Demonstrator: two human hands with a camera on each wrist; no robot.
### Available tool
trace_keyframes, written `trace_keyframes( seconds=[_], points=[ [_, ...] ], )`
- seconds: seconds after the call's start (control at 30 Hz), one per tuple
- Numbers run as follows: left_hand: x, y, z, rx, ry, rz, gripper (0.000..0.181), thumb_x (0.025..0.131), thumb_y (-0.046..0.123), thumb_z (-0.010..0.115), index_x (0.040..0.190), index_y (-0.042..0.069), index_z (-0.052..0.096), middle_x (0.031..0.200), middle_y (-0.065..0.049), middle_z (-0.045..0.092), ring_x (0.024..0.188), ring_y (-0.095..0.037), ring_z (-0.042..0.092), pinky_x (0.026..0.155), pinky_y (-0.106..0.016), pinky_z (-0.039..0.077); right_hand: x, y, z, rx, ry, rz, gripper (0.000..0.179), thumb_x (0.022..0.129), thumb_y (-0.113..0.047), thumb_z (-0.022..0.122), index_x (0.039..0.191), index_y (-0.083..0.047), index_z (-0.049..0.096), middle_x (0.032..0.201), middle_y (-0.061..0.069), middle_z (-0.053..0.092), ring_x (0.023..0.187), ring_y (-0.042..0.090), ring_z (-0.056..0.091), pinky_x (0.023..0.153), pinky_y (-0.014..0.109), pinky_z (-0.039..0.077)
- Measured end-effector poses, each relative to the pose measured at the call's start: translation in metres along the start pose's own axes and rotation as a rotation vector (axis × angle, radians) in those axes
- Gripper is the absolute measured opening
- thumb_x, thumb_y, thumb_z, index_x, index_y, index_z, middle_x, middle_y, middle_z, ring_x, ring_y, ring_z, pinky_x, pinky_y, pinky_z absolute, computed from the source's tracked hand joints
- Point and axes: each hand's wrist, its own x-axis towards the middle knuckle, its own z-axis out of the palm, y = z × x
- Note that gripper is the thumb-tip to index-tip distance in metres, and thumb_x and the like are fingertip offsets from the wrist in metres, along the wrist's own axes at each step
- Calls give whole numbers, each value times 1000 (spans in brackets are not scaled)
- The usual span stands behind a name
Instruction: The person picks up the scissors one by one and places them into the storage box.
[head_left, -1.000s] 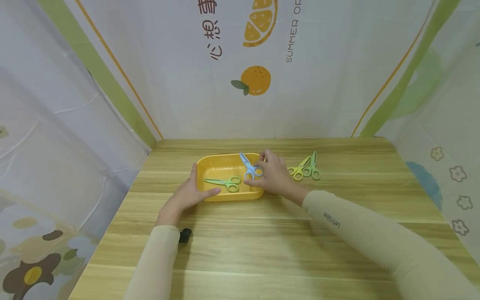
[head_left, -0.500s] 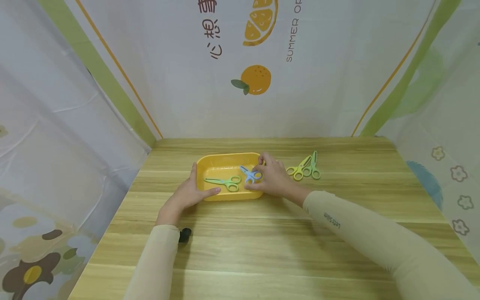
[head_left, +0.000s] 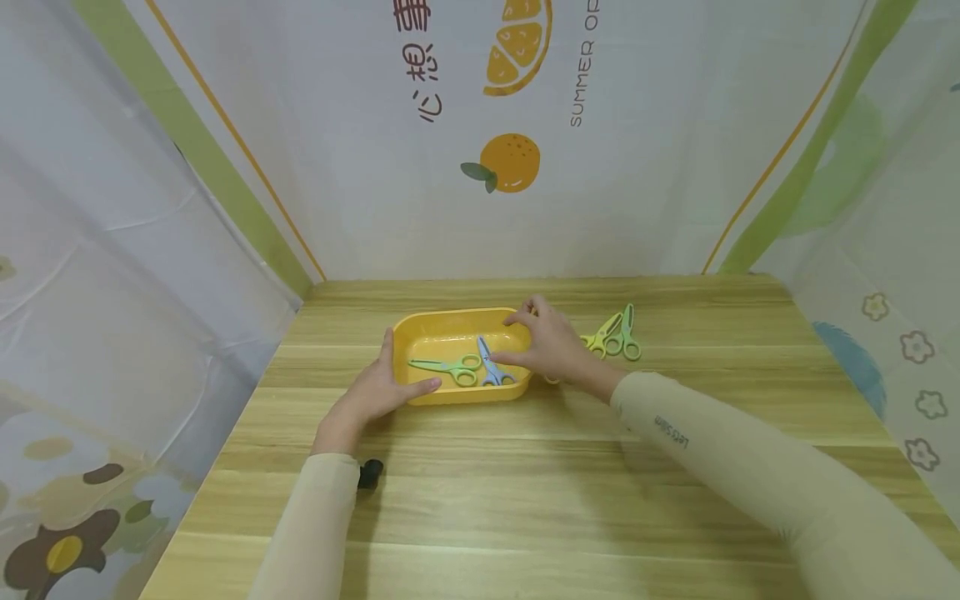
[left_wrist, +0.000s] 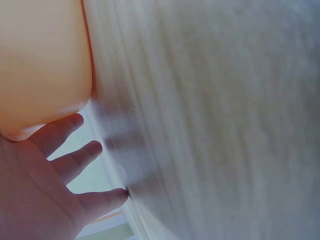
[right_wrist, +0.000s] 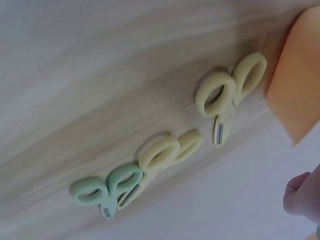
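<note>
The yellow tray (head_left: 457,397) stands on the table with green scissors (head_left: 459,369) and blue scissors (head_left: 487,367) lying inside. My left hand (head_left: 371,385) holds its left end, thumb over the near rim and fingers outside; the left wrist view shows those fingers (left_wrist: 75,162) spread beside the tray wall. Over the right end is my right hand (head_left: 555,343), thumb and forefinger apart, the thumb tip close to the blue scissors. It holds nothing that shows. The right wrist view catches only part of this hand, at the right edge.
Right of the tray, the table (head_left: 600,517) bears yellow scissors (right_wrist: 150,175) touching darker green scissors (right_wrist: 107,200). Another yellow pair (right_wrist: 227,107) lies nearer the tray, mostly behind my right hand in the head view. A printed curtain (head_left: 585,225) hangs behind the table.
My right hand has lowered the blue scissors into the tray and let go; they now lie beside the green scissors. The right hand has shifted slightly right. My left hand has stayed put.
</note>
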Motion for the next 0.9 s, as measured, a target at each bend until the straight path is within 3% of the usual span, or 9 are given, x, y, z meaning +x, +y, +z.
trace_keyframes(
  seconds=[0.3, 0.53, 0.73, 0.9],
  points=[
    [0, 0, 1, -7, 4, 9, 146, 79, 89, 68, 167, 21, -27, 177, -27, 14, 159, -53, 28, 127, -68, 29, 0, 5, -21, 97, 0, 42, 76, 85, -65, 83, 140, -14, 68, 125, 11, 43, 104, 28, 44, 85, 42, 42],
    [1, -2, 2, -6, 9, 23, 146, 80, 88, 68, 167, 19, -26, 176, -28, 15, 158, -53, 31, 126, -69, 31, -3, 9, -35, 72, 28, 57, 78, 83, -65, 85, 141, -16, 67, 127, 12, 42, 103, 29, 45, 86, 43, 45],
    [1, -2, 3, 0, 11, 21, 146, 79, 88, 68, 167, 19, -27, 176, -28, 16, 158, -53, 31, 126, -69, 32, -9, 17, -47, 85, 30, 85, 81, 82, -68, 84, 143, -18, 64, 136, 9, 44, 109, 32, 49, 95, 50, 49],
    [1, -2, 2, 3, 6, 23, 146, 80, 88, 67, 166, 21, -29, 176, -29, 16, 157, -53, 32, 125, -68, 32, -12, 27, -56, 59, 74, 98, 82, 80, -65, 87, 142, -17, 64, 135, 10, 48, 105, 32, 53, 89, 47, 51]
  ],
)
